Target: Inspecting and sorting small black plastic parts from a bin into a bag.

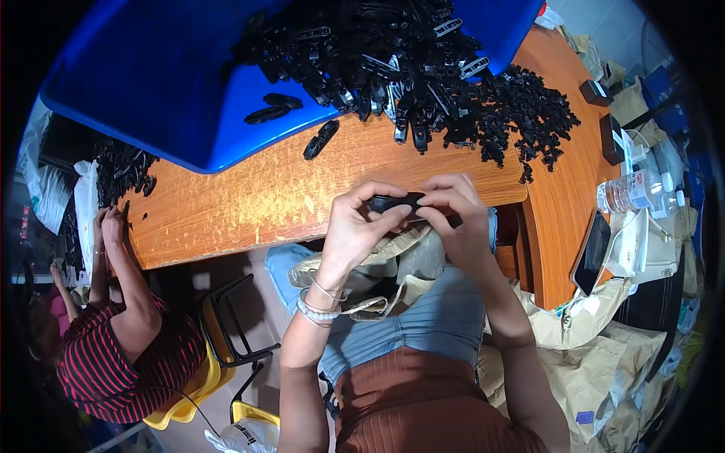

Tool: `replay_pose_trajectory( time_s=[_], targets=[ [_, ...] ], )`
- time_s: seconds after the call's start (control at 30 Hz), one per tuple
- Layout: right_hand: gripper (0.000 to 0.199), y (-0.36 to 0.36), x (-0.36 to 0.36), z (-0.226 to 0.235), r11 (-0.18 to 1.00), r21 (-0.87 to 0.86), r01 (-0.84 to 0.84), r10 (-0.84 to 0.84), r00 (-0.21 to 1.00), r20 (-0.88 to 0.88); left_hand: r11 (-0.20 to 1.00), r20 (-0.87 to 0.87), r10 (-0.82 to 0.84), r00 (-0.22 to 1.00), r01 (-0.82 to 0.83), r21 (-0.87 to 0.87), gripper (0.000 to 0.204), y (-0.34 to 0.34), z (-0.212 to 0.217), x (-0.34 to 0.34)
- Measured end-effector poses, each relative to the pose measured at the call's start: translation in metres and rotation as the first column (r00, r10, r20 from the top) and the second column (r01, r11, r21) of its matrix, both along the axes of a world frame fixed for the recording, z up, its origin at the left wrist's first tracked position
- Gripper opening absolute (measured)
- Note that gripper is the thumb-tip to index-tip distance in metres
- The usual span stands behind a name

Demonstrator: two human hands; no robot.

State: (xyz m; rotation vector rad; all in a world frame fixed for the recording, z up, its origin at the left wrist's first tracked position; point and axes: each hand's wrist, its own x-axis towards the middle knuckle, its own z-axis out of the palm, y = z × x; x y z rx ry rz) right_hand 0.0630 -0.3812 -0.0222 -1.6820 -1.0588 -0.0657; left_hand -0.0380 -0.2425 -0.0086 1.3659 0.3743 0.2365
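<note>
Black plastic clip (399,202) sits pinched between both hands just off the near edge of the wooden bench (249,200), above the person's lap. Left hand (359,223) grips its left end with fingers curled around it, right hand (457,215) clamps over the right end, so most of the piece is covered up. Under the hands there's a beige cloth bag (393,264) lying on the lap. Further up the bench, one loose clip (320,140) lies alone, and behind it is a big heap of black parts (453,90) spilling off a blue tray (151,83) onto the wood. Off to the right: a water bottle (630,192) on its side, a dark phone (591,251), and brown paper sacks (596,370). On the left, another person in a striped shirt (113,362) is working near a smaller black pile (121,170).
</note>
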Motion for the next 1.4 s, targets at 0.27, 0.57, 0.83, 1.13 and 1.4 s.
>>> replay_pose_trajectory(
  time_s=[0.27, 0.57, 0.83, 1.13, 1.4],
  targets=[
    [0.026, -0.016, 0.001, -0.005, 0.958, -0.024, -0.287, 0.178, 0.656, -0.733, 0.943, -0.041, -0.076, 0.996, 0.085, 0.322, 0.02, -0.004, 0.002, -0.005],
    [0.017, -0.05, 0.012, -0.036, 0.834, -0.345, -0.43, 0.292, 0.875, -0.387, 0.261, 0.237, 0.347, 0.907, -0.337, 0.905, 0.029, 0.049, -0.02, 0.018],
    [0.011, -0.005, 0.081, -0.02, 0.826, -0.211, 0.523, -0.35, 0.768, 0.536, 0.167, 0.232, 0.401, 0.886, -0.32, 0.933, 0.016, 0.091, -0.05, 0.036],
    [0.007, -0.008, 0.058, -0.036, 0.919, -0.203, 0.338, -0.196, 0.839, 0.508, 0.73, 0.137, 0.272, 0.953, -0.297, 0.616, 0.018, 0.018, -0.035, 0.016],
    [0.018, -0.013, 0.011, 0.0, 0.996, 0.093, -0.003, -0.012, 0.987, 0.162, 0.888, 0.099, 0.066, 0.993, -0.104, 0.448, 0.022, 0.0, -0.026, 0.005]
  ],
)
